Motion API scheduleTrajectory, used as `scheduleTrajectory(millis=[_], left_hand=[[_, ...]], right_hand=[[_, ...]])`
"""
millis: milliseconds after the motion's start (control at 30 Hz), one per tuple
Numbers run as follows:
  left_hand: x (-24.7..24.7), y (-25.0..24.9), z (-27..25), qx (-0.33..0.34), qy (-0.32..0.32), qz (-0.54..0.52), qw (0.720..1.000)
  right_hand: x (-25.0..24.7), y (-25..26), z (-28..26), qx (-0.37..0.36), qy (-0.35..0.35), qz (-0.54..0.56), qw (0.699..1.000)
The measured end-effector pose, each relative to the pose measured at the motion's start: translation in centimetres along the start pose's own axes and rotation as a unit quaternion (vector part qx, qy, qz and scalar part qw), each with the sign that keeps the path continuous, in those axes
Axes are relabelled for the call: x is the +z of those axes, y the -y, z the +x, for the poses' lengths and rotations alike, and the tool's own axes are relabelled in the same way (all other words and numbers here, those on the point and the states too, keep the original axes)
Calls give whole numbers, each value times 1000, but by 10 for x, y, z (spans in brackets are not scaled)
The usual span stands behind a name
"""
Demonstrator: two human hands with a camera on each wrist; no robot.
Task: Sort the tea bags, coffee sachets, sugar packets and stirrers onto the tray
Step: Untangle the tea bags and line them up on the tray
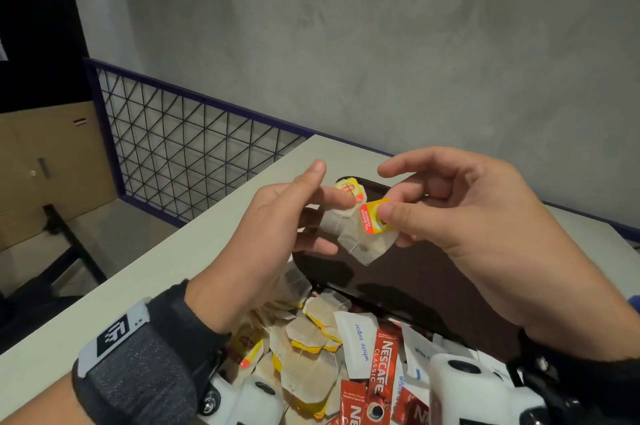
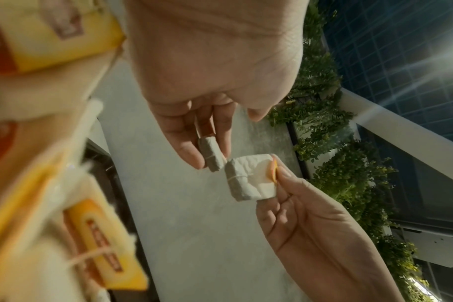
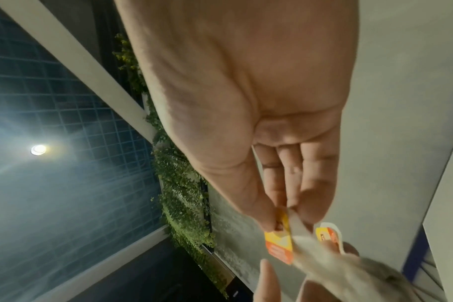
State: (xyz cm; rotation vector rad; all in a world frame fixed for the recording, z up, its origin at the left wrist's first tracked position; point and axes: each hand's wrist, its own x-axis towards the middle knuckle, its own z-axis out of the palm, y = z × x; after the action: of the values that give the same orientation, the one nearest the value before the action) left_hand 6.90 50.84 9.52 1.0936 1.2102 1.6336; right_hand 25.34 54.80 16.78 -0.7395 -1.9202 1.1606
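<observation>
Head view: the dark tray (image 1: 415, 272) lies directly beneath both raised hands, its floor mostly bare. The right hand (image 1: 485, 213) pinches one tea bag (image 1: 369, 239) by its yellow tag; the left hand (image 1: 277, 227) pinches a second tea bag (image 1: 334, 222), the two nearly touching.

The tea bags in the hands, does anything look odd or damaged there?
Nothing torn. The left hand and right hand each pinch one tea bag above the dark tray; the two bags overlap, perhaps caught together.
</observation>
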Motion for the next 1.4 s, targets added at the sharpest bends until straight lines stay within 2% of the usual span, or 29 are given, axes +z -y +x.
scheduleTrajectory(millis=[67, 167, 267, 333, 533, 667, 1000, 1400], left_hand=[[-1, -1, 0, -3, 8, -24, 1000], [1, -2, -4, -13, 55, -100, 993], [3, -1, -8, -4, 111, -172, 979], [3, 0, -6, 0, 119, -194, 974], [-3, 2, -1, 49, 73, -155, 984], [-1, 2, -2, 59, 79, -151, 984], [-1, 9, -1, 88, 89, -63, 990], [1, 6, -2, 96, 69, 31, 992]], right_hand=[[1, 0, 1, 3, -4, 69, 998], [5, -2, 4, 21, -23, 155, 987], [9, -6, 5, 34, -37, 165, 985], [9, -8, 5, 34, -43, 141, 988], [8, -10, 4, 22, -45, 46, 998], [7, -10, 3, 19, -42, 29, 999], [4, -13, 4, -20, -14, -55, 998], [6, -19, 4, -76, 8, -182, 980]])
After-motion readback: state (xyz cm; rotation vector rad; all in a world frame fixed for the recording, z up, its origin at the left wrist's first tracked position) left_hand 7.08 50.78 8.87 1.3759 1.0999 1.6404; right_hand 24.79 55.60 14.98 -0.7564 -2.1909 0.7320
